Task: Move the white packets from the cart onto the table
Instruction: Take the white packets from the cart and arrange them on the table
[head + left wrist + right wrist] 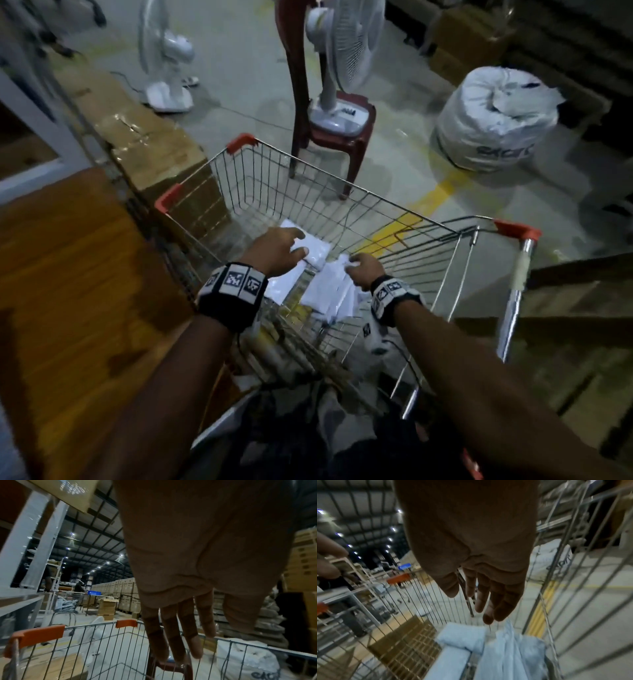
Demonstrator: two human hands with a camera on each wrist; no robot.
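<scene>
Warehouse ceiling lights show only wrist-side.

My head camera looks steeply down from above into the wire shopping cart with orange corner caps, both forearms reaching in from the bottom edge. My left wrist camera sits right behind the left hand, facing forward along its fingers over the cart's far rim into the warehouse. My right wrist camera, just as close behind the right hand, tilts lower, into the basket. All three views share the cart and the white tied sack beyond it.
</scene>
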